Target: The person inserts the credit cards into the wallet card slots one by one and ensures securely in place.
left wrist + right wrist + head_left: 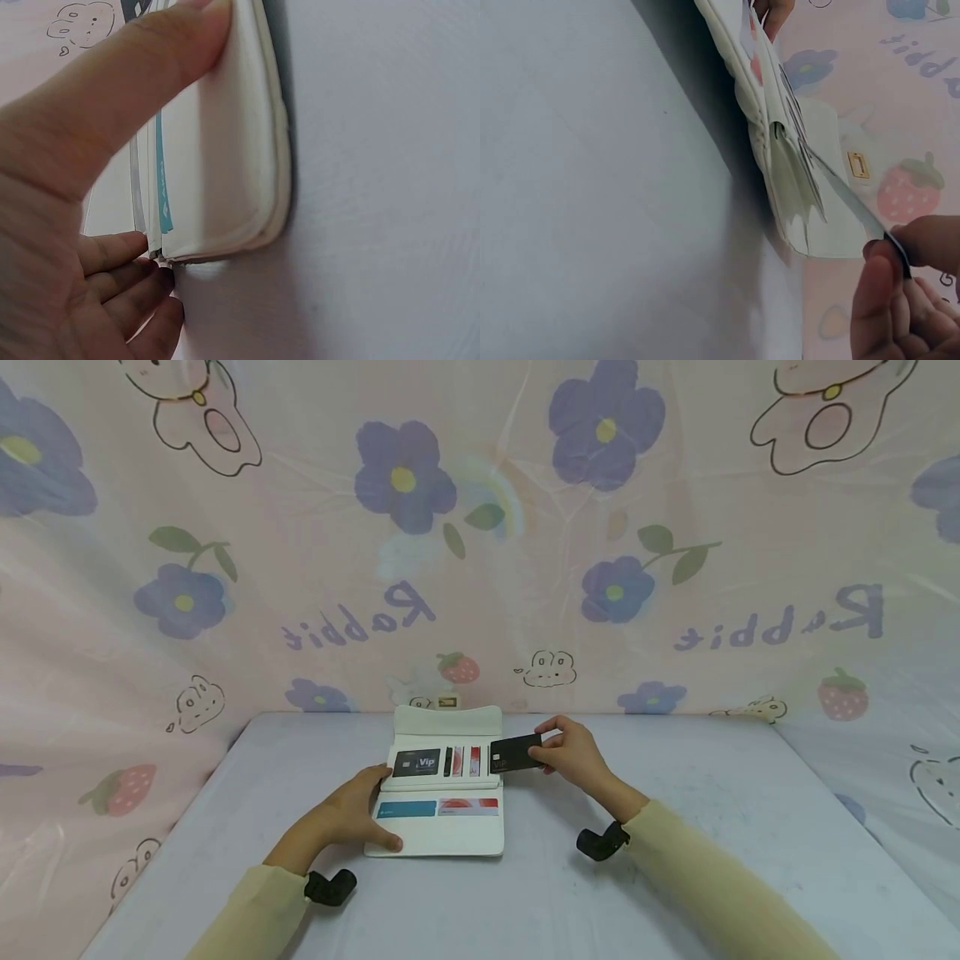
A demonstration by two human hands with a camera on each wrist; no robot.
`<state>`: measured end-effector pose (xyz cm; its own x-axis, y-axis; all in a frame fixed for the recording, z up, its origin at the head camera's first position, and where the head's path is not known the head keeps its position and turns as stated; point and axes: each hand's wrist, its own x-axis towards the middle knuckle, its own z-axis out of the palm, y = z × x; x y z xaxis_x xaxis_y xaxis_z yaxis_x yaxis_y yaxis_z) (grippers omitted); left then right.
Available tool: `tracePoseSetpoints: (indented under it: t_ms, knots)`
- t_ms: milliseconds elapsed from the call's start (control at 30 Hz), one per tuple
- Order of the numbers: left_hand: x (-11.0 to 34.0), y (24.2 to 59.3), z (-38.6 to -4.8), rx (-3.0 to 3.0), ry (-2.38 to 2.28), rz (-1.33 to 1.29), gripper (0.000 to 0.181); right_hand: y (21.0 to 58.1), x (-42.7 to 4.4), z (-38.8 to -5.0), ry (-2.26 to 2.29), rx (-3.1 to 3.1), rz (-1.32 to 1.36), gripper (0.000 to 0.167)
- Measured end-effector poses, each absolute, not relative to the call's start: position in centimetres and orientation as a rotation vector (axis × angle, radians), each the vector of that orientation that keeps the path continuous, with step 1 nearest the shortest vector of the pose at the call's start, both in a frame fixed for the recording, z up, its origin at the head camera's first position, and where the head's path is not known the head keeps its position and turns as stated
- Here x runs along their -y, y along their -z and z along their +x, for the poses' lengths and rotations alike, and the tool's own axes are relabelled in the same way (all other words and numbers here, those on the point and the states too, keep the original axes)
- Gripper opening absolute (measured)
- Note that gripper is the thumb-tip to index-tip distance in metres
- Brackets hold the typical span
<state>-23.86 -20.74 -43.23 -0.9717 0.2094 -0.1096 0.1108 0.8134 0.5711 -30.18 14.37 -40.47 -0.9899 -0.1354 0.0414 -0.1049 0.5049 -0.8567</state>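
A white wallet (450, 835) lies unfolded on the table, its flap at the far end. A black card marked Vip (408, 764) and several other cards show in its upper section; a teal card (405, 810) and a red-and-white card (468, 807) show in the lower one. My left hand (345, 806) holds the wallet's left side, thumb on the lower panel, fingers at the edge. My right hand (573, 756) pinches a black VIP card (513, 753) between thumb and fingers. That card's far end meets the wallet's right-hand pocket edge; how deep it sits, I cannot tell.
A white cloth covers the table (675, 860). Behind it hangs a curtain (510, 568) printed with flowers, rabbits and strawberries. A gold clasp piece (858, 164) shows beyond the wallet's flap. Black wrist mounts (332, 887) are worn at both sleeves.
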Motion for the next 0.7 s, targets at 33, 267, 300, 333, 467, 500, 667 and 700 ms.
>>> tracePoseSetpoints:
  t_ms: [33, 267, 300, 333, 467, 500, 667, 700]
  knots:
    - [20.7, 43.3, -23.9, -2.829, -0.879, 0.249, 0.129, 40.5, -14.3, -30.2, 1.529, -2.700, -0.204, 0.035]
    - [20.7, 43.2, -23.8, -2.830, -0.882, 0.255, 0.129, 40.8, -14.0, -30.3, 1.511, -2.698, -0.153, 0.035]
    - [20.7, 43.2, -23.9, -2.829, -0.884, 0.251, 0.129, 40.9, -14.0, -30.2, 1.509, -2.699, -0.153, 0.035]
    - [20.7, 43.2, -23.9, -2.830, -0.879, 0.253, 0.129, 40.9, -14.0, -30.2, 1.508, -2.701, -0.152, 0.035]
    - [20.8, 43.3, -23.9, -2.835, -0.873, 0.263, 0.130, 41.1, -14.1, -30.1, 1.502, -2.702, -0.156, 0.035]
    - [20.8, 43.3, -23.9, -2.836, -0.872, 0.265, 0.130, 41.2, -14.1, -30.1, 1.498, -2.705, -0.154, 0.035]
    - [20.7, 43.3, -23.8, -2.839, -0.873, 0.273, 0.131, 41.5, -14.1, -30.1, 1.500, -2.710, -0.132, 0.034]
    - [20.7, 43.3, -23.8, -2.839, -0.875, 0.275, 0.131, 41.5, -14.1, -30.0, 1.501, -2.713, -0.133, 0.034]
